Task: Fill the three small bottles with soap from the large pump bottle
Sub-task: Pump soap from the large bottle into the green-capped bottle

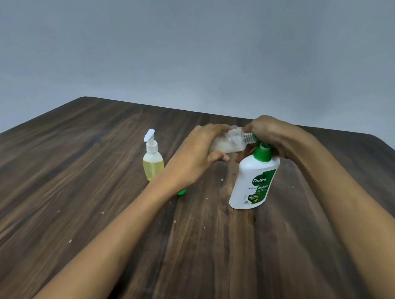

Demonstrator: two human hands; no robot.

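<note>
Clear bottle (228,141) gripped sideways in left hand (198,154), neck at pump spout; right hand (269,134) curled over pump bottle (253,181) head. Spill risk onto surface (90,199) if neck slips off spout.

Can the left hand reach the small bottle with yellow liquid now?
Probably not at once: the left hand grips the clear bottle. The yellow bottle stands close beside its wrist, nothing between.

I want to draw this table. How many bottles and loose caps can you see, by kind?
Large white pump bottle: 1
Small clear bottle, held tilted by left hand: 1
Small pump bottle of yellow liquid: 1
Green cap, partly hidden behind the left wrist: 1
Total: 4
</note>
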